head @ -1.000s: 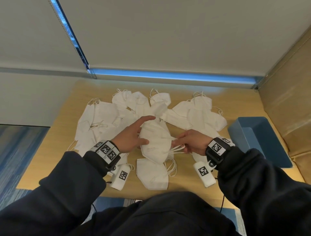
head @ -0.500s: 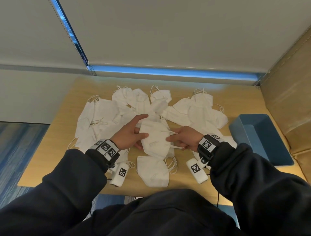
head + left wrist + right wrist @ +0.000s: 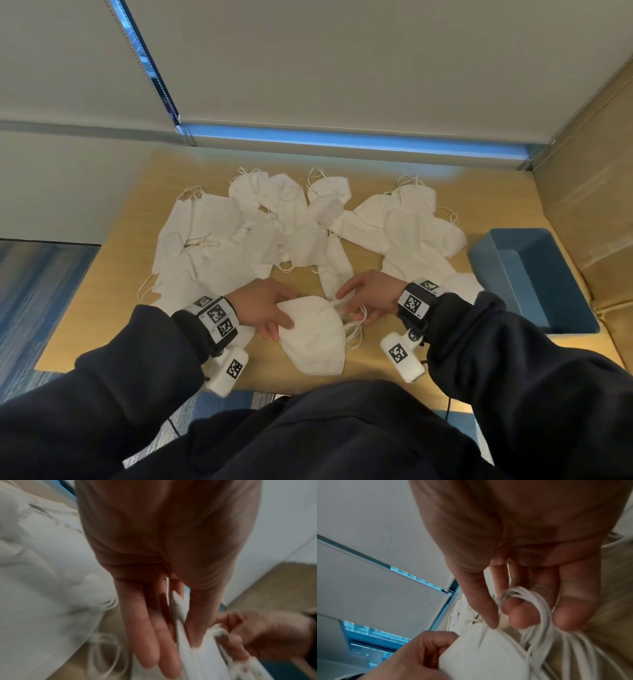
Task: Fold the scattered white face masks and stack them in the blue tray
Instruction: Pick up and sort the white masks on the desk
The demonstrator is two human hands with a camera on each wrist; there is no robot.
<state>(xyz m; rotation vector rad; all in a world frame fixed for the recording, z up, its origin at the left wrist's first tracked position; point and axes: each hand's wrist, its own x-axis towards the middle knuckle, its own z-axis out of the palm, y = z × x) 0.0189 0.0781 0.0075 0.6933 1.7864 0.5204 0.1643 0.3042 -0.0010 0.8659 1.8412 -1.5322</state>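
A folded white face mask (image 3: 313, 329) hangs low over the table's near edge, between both hands. My left hand (image 3: 274, 320) pinches its left edge between thumb and fingers (image 3: 145, 635); the mask (image 3: 197, 658) runs between them. My right hand (image 3: 356, 306) holds its ear loops (image 3: 344, 305); the loops (image 3: 532, 601) wrap round my fingers next to the mask (image 3: 488, 655). A second folded mask (image 3: 318, 363) shows just below, and whether the two touch is unclear. Several unfolded masks (image 3: 260, 246) lie scattered across the table's middle. The blue tray (image 3: 496, 274) stands at the right with nothing visible in it.
The wooden table (image 3: 102, 274) ends close to my body. A tan padded panel (image 3: 589, 205) rises behind the tray at the right. Lowered window blinds (image 3: 342, 68) hang behind the far edge. Another cluster of masks (image 3: 414, 233) lies between my right hand and the tray.
Both hands have drawn the mask back from the pile toward the table's near edge, over the folded mask lying there. The left hand went from lying on the mask to pinching its edge.
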